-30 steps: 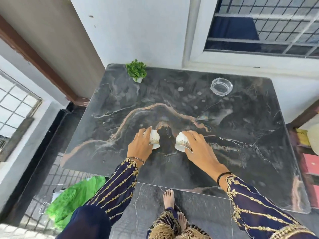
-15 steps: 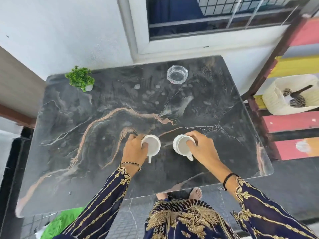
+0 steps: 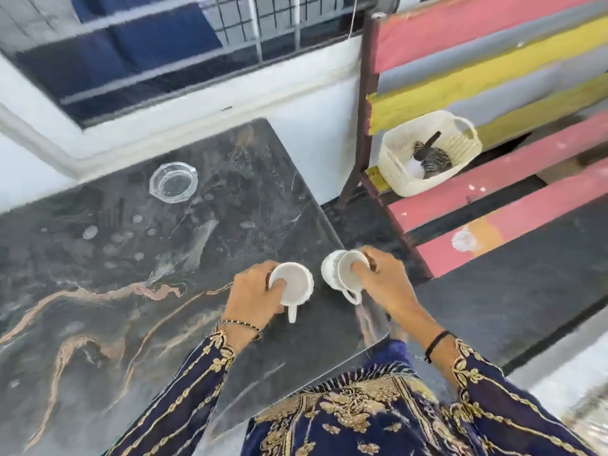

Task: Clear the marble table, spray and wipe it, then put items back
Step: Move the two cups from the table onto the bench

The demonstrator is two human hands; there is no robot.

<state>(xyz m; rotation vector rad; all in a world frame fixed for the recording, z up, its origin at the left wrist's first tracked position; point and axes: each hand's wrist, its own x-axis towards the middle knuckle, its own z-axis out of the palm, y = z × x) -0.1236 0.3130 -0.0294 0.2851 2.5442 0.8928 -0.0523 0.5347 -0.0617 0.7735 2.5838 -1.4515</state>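
My left hand (image 3: 255, 296) grips a white cup (image 3: 294, 286) by its rim, a finger inside, above the dark marble table (image 3: 98, 291) near its right side. A second white cup (image 3: 342, 274), tilted, is held the same way by my right hand (image 3: 383, 279) just over the table's right edge. Both cup handles point toward me. A clear glass ashtray (image 3: 173, 182) sits at the back of the table. Pale round spots mark the marble in front of the ashtray.
A pink and yellow slatted wooden shelf (image 3: 493, 199) stands right of the table, holding a white woven basket (image 3: 427, 153) with a dark-handled item inside. A barred window (image 3: 164, 44) and white wall lie behind. Dark floor (image 3: 493, 317) is between table and shelf.
Both hands have lifted the cups and carried them rightward toward the table's right edge. My view has swung right; the small green plant has left the frame.
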